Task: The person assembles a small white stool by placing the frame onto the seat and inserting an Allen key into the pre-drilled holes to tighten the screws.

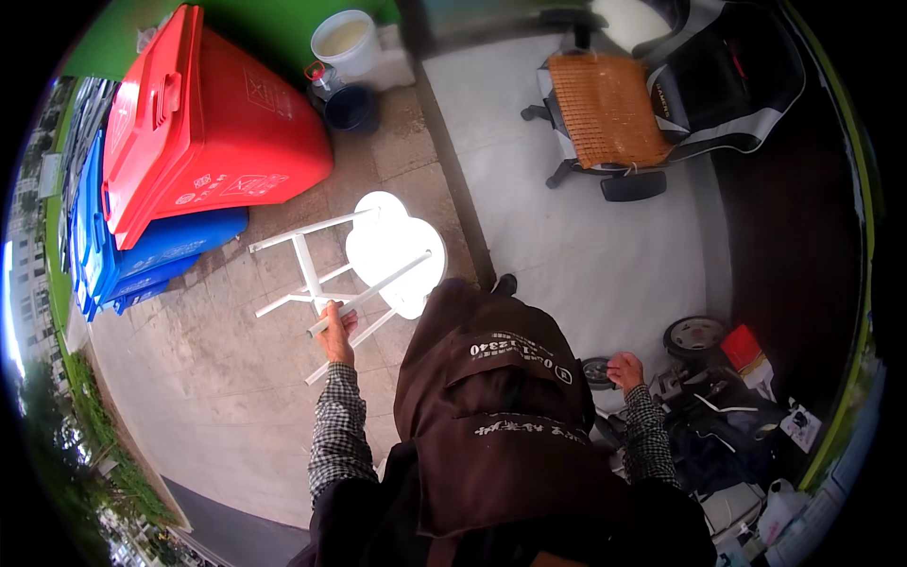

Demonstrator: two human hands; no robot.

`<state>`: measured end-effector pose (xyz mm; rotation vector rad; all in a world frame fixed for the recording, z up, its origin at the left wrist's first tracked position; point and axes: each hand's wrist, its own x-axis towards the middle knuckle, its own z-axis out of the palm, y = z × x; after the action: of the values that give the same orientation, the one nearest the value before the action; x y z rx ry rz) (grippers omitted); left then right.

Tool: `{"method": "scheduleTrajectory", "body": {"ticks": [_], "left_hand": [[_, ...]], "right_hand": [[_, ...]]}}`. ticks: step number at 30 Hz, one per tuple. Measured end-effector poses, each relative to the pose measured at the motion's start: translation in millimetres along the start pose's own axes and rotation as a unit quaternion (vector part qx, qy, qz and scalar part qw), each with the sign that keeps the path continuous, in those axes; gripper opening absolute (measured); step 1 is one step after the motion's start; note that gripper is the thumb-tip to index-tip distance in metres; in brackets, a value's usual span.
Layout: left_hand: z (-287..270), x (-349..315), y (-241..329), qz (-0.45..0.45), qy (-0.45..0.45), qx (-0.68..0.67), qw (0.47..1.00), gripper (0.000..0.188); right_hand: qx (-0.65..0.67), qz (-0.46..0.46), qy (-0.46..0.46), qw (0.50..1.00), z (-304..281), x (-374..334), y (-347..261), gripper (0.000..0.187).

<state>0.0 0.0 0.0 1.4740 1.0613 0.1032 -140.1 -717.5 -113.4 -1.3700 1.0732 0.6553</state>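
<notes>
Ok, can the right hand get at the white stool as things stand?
Probably not without reaching across: the right hand is on the other side of the brown apron from the white stool, whose leg the left hand grips. The seat looks mostly uncovered.

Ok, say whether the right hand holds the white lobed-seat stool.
No, the left hand holds the stool leg; the right hand is apart.

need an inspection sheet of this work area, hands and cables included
Surface: brown tiled floor, paler floor to the right
Things in hand: white stool, tilted, legs toward the left
Clutter: wheel, red boxy item, white plastic bag, lower right
Hands: left hand grips the white stool by one leg; right hand beside the clutter, grip unclear
Cables: none made out
Surroundings: red bin, blue bins, white bucket, wheeled chair bearing a woven mat
</notes>
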Motion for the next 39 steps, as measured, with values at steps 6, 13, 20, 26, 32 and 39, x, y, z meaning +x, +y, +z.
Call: {"method": "scheduleTrajectory", "body": {"ticks": [6, 13, 20, 26, 32, 39], "left_hand": [[80, 42, 44, -0.036, -0.002, -0.103, 0.994, 0.044], [192, 112, 80, -0.072, -0.016, -0.06, 0.995, 0.042], [253, 126, 146, -0.078, 0.004, -0.006, 0.997, 0.049], [306, 136, 157, -0.054, 0.061, 0.014, 0.997, 0.045], [372, 170, 190, -0.048, 0.084, 0.057, 0.994, 0.036], [380, 205, 218, -0.021, 0.133, 0.13, 0.982, 0.026]], "right_hand": [[-0.029, -0.081, 0.047, 0.995, 3, 74, -216, 0.031], [-0.089, -0.014, -0.051, 0.995, 93, 90, -335, 0.028], [-0.404, -0.242, -0.156, 0.868, 178, 163, -441, 0.032], [-0.464, -0.323, -0.134, 0.814, 211, 261, -613, 0.02], [-0.655, -0.444, -0.007, 0.612, 316, 323, -814, 0.055], [-0.761, -0.486, -0.028, 0.429, 388, 354, -906, 0.068]]}}
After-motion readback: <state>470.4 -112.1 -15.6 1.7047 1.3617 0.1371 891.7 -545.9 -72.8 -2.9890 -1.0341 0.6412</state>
